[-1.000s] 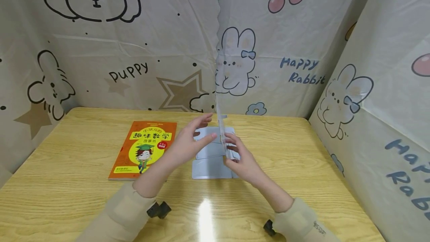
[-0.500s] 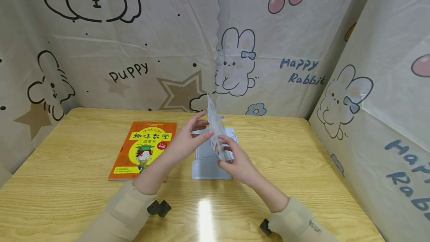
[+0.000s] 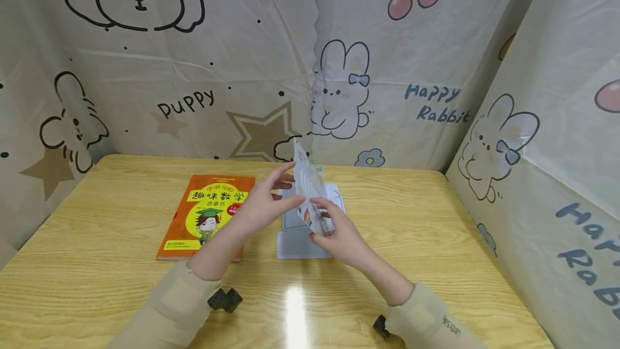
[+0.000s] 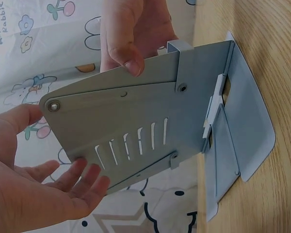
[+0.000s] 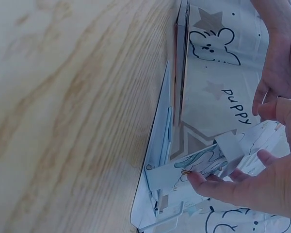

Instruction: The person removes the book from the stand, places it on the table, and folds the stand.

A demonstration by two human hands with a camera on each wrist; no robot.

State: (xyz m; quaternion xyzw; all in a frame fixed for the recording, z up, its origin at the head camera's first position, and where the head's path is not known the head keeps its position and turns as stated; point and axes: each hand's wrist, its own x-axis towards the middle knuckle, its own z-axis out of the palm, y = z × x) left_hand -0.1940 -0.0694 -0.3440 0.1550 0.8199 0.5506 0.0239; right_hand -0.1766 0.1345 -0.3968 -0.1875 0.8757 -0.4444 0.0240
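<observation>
A grey metal book stand [image 4: 150, 111] stands on the table, its slotted panel raised at a slant above flat base plates [image 3: 305, 245]. The panel's other face [image 5: 203, 162] carries a printed drawing. My right hand [image 3: 345, 235] pinches the panel's near edge, thumb on one side and fingers on the other; in the left wrist view that right hand [image 4: 136, 34] appears at the top. With relaxed, spread fingers, my left hand [image 3: 263, 201] touches the panel's free end from the grey side; the left wrist view shows this left hand [image 4: 43, 189] by the corner.
An orange and yellow book [image 3: 194, 230] lies flat on the wooden table [image 3: 411, 252], left of the stand and partly behind my left forearm. A cartoon-printed cloth [image 3: 194, 69] hangs along the table's back and sides.
The panel has tilted left from nearly upright, toward my left hand. My right hand has shifted slightly left with it, while the left hand has moved only a little. The book stays put.
</observation>
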